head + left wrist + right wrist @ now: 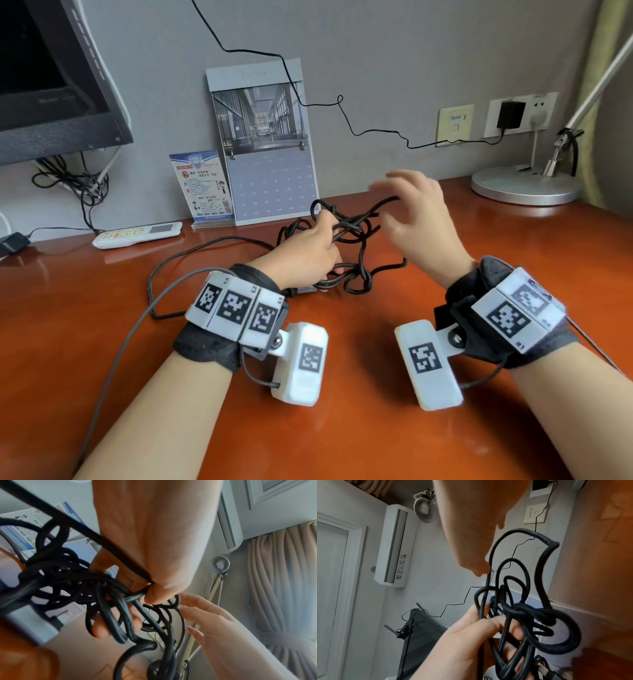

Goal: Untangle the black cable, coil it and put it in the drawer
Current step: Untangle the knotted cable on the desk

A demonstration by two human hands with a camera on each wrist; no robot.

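Left hand (pixel 301 253) grips knotted black cable (pixel 352 229) above tabletop (pixel 342 428); right hand (pixel 416 212) beside cable, fingers loose, holding nothing. Untangling barely begun; coiling, drawer remain.

Black wristbands (pixel 219 342) carry white coded marker blocks (pixel 236 306).

bare desk (pixel 342 428) near, calendar (pixel 270 164), lamp base (pixel 524 186) behind
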